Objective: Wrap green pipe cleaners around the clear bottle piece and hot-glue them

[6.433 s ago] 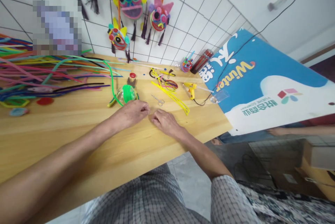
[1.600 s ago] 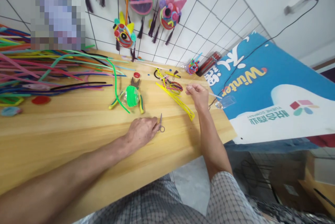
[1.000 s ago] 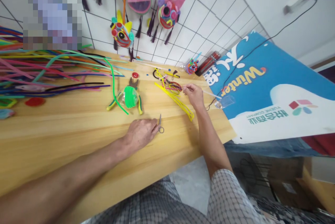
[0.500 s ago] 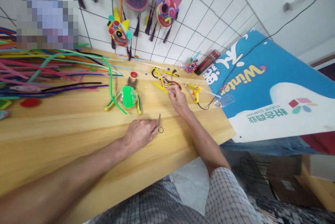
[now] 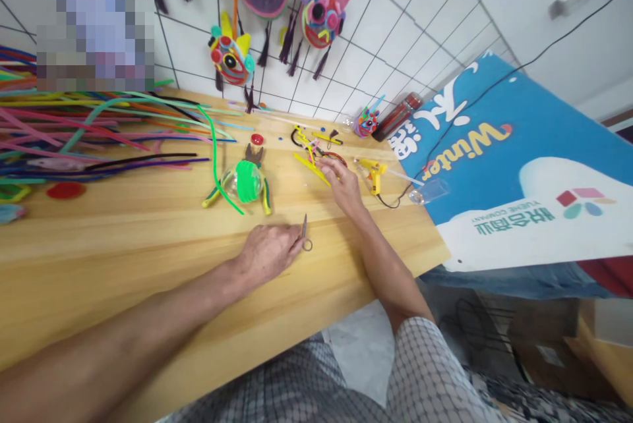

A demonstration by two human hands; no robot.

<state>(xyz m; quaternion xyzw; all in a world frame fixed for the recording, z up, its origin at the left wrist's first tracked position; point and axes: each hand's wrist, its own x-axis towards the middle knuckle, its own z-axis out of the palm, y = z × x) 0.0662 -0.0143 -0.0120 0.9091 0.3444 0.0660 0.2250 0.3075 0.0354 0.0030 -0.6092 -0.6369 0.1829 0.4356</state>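
My left hand (image 5: 271, 252) rests on the wooden table with its fingers curled round a small pair of scissors (image 5: 306, 238). One finger ring and a blade stick out past the fingertips; the rest is hidden. Farther off, my right hand (image 5: 342, 184) is over a small heap of fuzzy craft pieces, fingers apart. A yellow pipe cleaner strip (image 5: 309, 167) lies right by its fingertips. Between the hands and the far wall sits a clear ball partly wrapped in green pipe cleaner (image 5: 248, 180), resting against yellow-green handled pliers (image 5: 254, 153). A loose green strand (image 5: 215, 153) trails beside it.
A yellow glue gun (image 5: 376, 176) with a cord lies right of my right hand. Many coloured pipe cleaners (image 5: 99, 126) spread at the left. A dark red bottle (image 5: 400, 116) and a small mask ornament (image 5: 366, 122) stand by the grid wall. A blue printed board (image 5: 475, 166) is at the right.
The fingers of my right hand have spread, and more of the yellow strip beside them shows. My left hand and the scissors stay in place while the view shifts slightly.
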